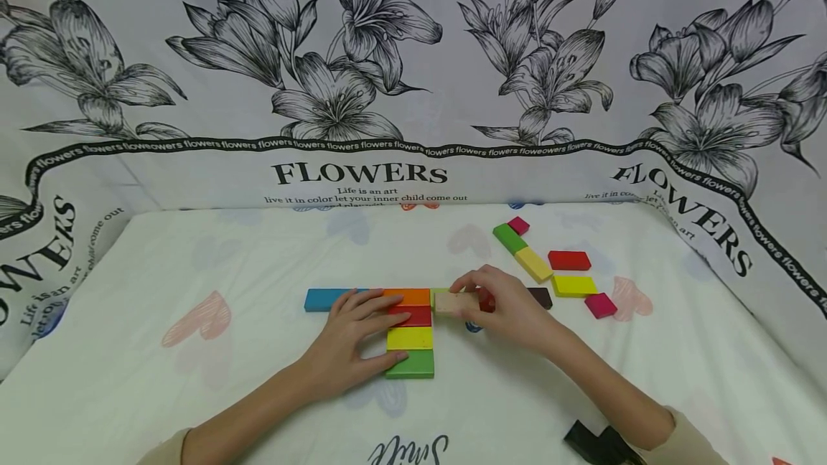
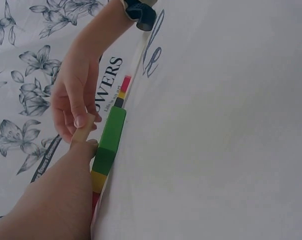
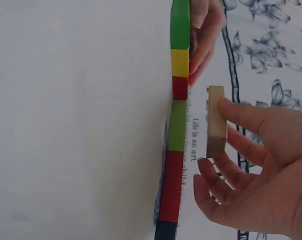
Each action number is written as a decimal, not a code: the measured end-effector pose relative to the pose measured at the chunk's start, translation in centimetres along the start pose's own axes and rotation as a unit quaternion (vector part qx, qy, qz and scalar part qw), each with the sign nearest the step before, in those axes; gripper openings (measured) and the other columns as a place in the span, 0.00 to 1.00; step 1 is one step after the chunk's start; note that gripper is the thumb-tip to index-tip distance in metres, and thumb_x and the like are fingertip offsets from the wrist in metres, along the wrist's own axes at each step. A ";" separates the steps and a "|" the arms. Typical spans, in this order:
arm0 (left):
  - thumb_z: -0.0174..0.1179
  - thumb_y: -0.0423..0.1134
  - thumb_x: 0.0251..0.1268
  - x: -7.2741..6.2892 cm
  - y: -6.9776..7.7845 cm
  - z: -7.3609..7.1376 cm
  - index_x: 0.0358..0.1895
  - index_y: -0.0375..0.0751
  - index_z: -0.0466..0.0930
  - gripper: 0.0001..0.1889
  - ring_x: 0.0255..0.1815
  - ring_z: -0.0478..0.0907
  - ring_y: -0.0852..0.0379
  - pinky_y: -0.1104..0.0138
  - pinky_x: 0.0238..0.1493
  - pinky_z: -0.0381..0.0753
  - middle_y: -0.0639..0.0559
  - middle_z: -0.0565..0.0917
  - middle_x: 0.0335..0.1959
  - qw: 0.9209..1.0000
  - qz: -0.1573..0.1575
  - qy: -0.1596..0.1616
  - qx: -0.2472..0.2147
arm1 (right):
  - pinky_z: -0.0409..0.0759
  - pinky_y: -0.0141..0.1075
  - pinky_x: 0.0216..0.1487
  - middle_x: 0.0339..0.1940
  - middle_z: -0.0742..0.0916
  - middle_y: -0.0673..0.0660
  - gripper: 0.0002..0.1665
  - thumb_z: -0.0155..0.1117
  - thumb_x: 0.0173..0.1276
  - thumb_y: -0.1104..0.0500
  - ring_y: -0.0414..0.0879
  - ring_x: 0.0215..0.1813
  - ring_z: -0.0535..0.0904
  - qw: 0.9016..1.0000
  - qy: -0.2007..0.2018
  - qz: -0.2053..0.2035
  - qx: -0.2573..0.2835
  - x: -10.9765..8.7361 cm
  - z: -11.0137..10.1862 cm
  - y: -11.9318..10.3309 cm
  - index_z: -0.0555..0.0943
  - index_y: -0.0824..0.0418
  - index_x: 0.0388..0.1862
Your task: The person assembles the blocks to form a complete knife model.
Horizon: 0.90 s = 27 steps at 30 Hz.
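My right hand (image 1: 510,311) pinches a plain wooden block (image 1: 455,304) between thumb and fingers. In the right wrist view that block (image 3: 216,122) is held over a line of coloured blocks. The line runs from a blue block (image 1: 319,300) through an orange block (image 1: 411,297), a light green block (image 3: 178,125) and a dark red block (image 3: 171,186) to a black block (image 1: 541,298). Below the orange block stand a red block (image 1: 413,317), a yellow block (image 1: 410,338) and a green block (image 1: 418,367). My left hand (image 1: 345,346) rests over this column, fingers extended, thumb on the green block.
At the right, a loose red block (image 1: 568,260), a yellow block (image 1: 575,286) and a magenta cube (image 1: 601,305) lie on the heart-patterned cloth (image 1: 271,235). Green, yellow and magenta pieces form a slanting row behind my right hand. A dark object (image 1: 584,442) is by my right forearm.
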<state>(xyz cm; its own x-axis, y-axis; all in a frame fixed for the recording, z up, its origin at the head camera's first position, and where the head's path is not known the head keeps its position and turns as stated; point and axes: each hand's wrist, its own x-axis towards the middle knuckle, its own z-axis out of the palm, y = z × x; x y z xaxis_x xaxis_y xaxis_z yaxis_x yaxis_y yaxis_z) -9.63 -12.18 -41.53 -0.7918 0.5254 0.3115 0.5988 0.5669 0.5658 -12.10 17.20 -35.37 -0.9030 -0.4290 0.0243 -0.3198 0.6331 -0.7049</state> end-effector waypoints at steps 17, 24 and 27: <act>0.77 0.50 0.61 0.0 -0.1 0.2 0.65 0.52 0.87 0.27 0.79 0.66 0.44 0.34 0.77 0.52 0.55 0.78 0.73 1.000 0.006 0.006 0.002 | 0.75 0.31 0.40 0.40 0.81 0.50 0.15 0.78 0.68 0.56 0.45 0.42 0.74 1.000 -0.018 -0.016 -0.004 -0.3 1.0 1.1 0.87 0.57 0.51; 0.76 0.51 0.62 0.0 -0.1 0.2 0.65 0.53 0.86 0.27 0.79 0.65 0.43 0.34 0.77 0.51 0.55 0.79 0.73 1.000 0.006 0.007 0.002 | 0.76 0.30 0.39 0.42 0.81 0.52 0.16 0.78 0.67 0.57 0.45 0.42 0.74 1.000 -0.015 -0.009 -0.014 -0.2 1.5 1.2 0.87 0.56 0.52; 0.76 0.51 0.62 0.0 -0.1 0.2 0.65 0.53 0.86 0.27 0.79 0.65 0.43 0.34 0.77 0.52 0.56 0.79 0.73 1.000 0.008 0.008 0.006 | 0.76 0.30 0.39 0.43 0.81 0.52 0.16 0.79 0.66 0.57 0.45 0.42 0.74 1.000 -0.013 -0.007 -0.015 -0.2 1.7 1.1 0.87 0.56 0.51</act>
<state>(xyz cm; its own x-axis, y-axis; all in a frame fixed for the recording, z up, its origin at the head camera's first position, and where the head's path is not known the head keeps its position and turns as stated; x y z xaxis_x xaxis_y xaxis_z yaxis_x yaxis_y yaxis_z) -9.67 -12.12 -41.75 -0.7837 0.5243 0.3330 0.6128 0.5654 0.5521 -11.76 16.90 -37.32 -0.8902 -0.4554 0.0153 -0.3420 0.6456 -0.6828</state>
